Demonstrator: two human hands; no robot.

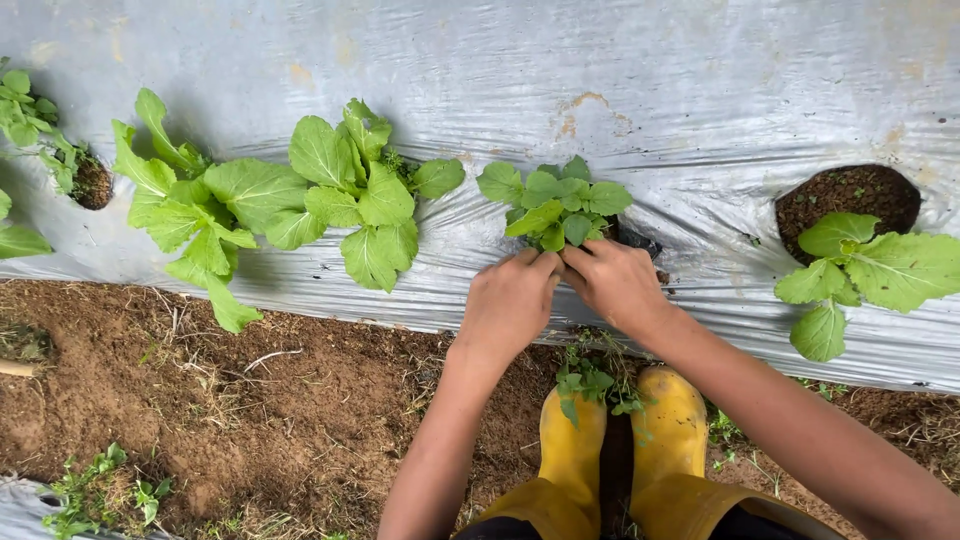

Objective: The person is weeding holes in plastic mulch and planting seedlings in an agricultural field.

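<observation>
- Seedling (pixel 558 205) of small round green leaves grows upright from a hole in the silver plastic mulch (pixel 660 90), just beyond both hands; seen from above, it has no clear long axis, and its leaves spread evenly outward from the stem.
- Yellow rubber boots (pixel 620 440) stand closest to the camera, on the bare brown soil (pixel 250 400) on the near side of the seedling, toes pointing toward it; some pulled weeds (pixel 590 380) lie across the toes.
- Left hand (pixel 510 300) sits just on the near side of the seedling, fingers curled and bunched at its base; whether they pinch anything cannot be told.
- Right hand (pixel 615 283) presses against the left one, fingertips tucked under the seedling's near leaves, likewise closed in narrow; what it holds is hidden.
- Large leafy plant (pixel 350 200) spreads broad light-green leaves to the left of the seedling, on the same mulch.
- Another broad-leaved plant (pixel 860 270) grows to the right of the seedling, beside an open hole of dark soil (pixel 850 195).
</observation>
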